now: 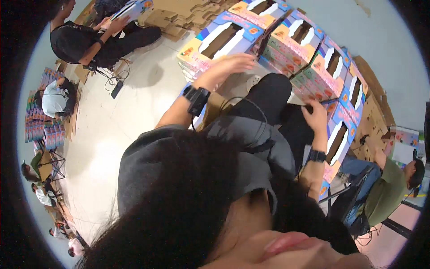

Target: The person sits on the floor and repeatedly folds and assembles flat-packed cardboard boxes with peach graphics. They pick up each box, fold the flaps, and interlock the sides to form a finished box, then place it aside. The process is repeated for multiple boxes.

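Observation:
My left hand (230, 66) is stretched out palm down, its fingers nearly straight and apart from any grip. It lies over the near edge of a colourful carton (204, 54) with a white-edged cut-out on top. At the right, my right hand (316, 117) is bent, thumb and fingertips drawn in beside a pale flat edge (296, 99). What it pinches, if anything, I cannot make out. Right beside it stands a row of similar printed cartons (320, 74). Between my hands are my dark-clad knees (271, 92) and a small white round piece with holes (253, 81).
More cartons (342, 130) run down my right side. Flattened brown cardboard (172, 20) lies at the back. A seated person (83, 40) holds a carton at the far left, and another person (387, 193) sits at the right. A black device with cables (117, 89) lies on the floor.

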Action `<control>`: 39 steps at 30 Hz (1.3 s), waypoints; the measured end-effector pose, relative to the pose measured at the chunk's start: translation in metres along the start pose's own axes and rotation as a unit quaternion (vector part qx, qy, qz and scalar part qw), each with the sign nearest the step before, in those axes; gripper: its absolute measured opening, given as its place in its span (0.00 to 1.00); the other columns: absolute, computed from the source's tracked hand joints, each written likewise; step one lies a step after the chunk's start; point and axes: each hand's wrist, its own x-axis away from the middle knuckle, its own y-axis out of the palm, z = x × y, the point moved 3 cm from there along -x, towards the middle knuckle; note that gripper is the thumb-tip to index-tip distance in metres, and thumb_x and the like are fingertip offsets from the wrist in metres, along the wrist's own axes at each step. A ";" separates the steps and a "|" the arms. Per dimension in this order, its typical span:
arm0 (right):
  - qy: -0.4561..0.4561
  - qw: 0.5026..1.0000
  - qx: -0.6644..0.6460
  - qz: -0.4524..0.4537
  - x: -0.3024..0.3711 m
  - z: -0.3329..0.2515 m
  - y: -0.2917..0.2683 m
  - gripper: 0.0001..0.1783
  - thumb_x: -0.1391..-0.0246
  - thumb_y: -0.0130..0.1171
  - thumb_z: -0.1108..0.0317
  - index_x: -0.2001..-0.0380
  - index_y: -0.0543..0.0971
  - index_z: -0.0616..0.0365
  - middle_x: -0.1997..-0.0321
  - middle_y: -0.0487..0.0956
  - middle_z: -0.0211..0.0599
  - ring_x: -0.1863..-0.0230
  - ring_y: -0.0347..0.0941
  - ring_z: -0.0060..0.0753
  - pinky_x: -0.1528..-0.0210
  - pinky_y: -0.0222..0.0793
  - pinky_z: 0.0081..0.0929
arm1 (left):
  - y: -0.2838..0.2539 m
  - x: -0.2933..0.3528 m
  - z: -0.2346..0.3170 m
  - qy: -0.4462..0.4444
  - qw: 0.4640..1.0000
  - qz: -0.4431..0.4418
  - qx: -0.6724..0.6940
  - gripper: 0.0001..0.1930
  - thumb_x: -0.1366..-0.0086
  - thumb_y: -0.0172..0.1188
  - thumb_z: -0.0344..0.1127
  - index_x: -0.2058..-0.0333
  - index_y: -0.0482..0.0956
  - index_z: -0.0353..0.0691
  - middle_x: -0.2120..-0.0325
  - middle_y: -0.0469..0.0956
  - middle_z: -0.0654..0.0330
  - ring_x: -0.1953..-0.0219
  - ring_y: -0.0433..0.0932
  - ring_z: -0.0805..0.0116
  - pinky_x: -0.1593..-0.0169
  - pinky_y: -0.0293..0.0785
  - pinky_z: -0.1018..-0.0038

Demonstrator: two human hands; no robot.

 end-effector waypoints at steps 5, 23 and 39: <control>0.040 0.993 0.019 0.106 0.015 -0.001 -0.009 0.13 0.56 0.64 0.61 0.68 0.81 0.57 0.64 0.80 0.41 0.56 0.75 0.48 0.51 0.67 0.42 | -0.093 0.001 -0.041 -0.025 0.854 0.301 -0.423 0.40 0.39 0.58 0.58 0.35 0.59 0.38 0.38 0.65 0.47 0.34 0.62 0.56 0.32 0.52 0.59; 0.042 0.991 0.031 0.126 0.019 -0.008 -0.004 0.11 0.54 0.62 0.60 0.70 0.81 0.54 0.62 0.80 0.39 0.55 0.74 0.45 0.47 0.64 0.41 | -0.134 0.062 -0.054 0.114 0.823 0.338 -0.443 0.29 0.41 0.65 0.49 0.46 0.72 0.37 0.50 0.75 0.43 0.46 0.73 0.49 0.42 0.67 0.62; -0.001 0.995 0.041 0.089 0.027 -0.007 -0.008 0.14 0.51 0.62 0.64 0.61 0.82 0.58 0.50 0.78 0.46 0.46 0.72 0.50 0.40 0.63 0.41 | -0.183 0.361 -0.300 -0.552 0.645 0.247 -0.467 0.28 0.40 0.60 0.53 0.48 0.73 0.39 0.51 0.74 0.46 0.50 0.75 0.52 0.49 0.73 0.59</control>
